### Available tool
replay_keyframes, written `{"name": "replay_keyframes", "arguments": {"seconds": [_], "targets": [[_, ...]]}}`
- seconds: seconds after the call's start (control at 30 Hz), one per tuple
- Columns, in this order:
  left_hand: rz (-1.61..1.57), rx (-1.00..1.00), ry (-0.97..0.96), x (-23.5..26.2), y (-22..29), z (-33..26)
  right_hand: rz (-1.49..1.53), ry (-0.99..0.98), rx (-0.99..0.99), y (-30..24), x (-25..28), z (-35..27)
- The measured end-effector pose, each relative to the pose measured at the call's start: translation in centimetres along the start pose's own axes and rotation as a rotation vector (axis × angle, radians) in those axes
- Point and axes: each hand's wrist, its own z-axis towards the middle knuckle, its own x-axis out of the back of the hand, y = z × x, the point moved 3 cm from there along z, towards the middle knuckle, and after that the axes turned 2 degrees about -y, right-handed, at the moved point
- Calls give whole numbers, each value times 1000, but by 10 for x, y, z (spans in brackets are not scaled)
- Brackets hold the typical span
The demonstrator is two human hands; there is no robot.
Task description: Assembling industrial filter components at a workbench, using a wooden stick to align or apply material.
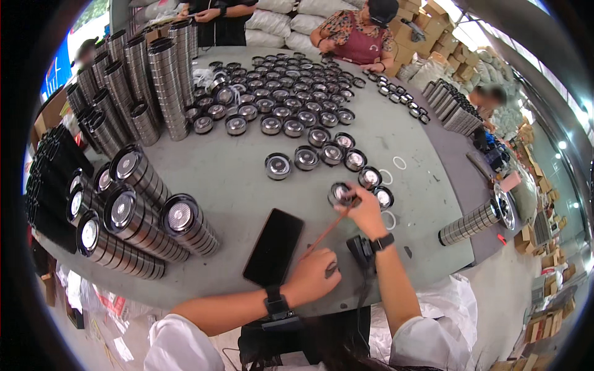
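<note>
My right hand (pixel 366 213) is closed, its fingertips on a round black-rimmed metal cap (pixel 340 193) just above or on the grey-green table. A thin reddish-brown stick (pixel 326 233) slants from beside my left hand to the right fingers; which hand grips it is unclear. My left hand (pixel 314 276) is curled into a fist low over the table, with a small dark thing (pixel 331 269) showing at its fingers. A black phone (pixel 273 247) lies at its upper left. Two similar caps (pixel 383 198) sit right of my right hand, more beyond.
Many caps (pixel 281 94) cover the table's far part. Stacked metal cylinders (pixel 184 219) stand at left, taller stacks (pixel 164 86) behind. White rings (pixel 399 162) lie at right, near a ribbed metal column (pixel 470 222). A person in an apron (pixel 362 43) works across the table.
</note>
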Motion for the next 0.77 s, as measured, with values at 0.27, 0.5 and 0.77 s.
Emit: {"name": "replay_keyframes", "arguments": {"seconds": [0.27, 0.5, 0.77], "targets": [[-154, -105, 158, 15, 9, -3, 95, -233, -34, -21, 33, -84], [250, -77, -120, -5, 1, 8, 556, -234, 78, -21, 31, -117], [389, 1, -119, -10, -17, 11, 768, 257, -319, -11, 14, -142]]}}
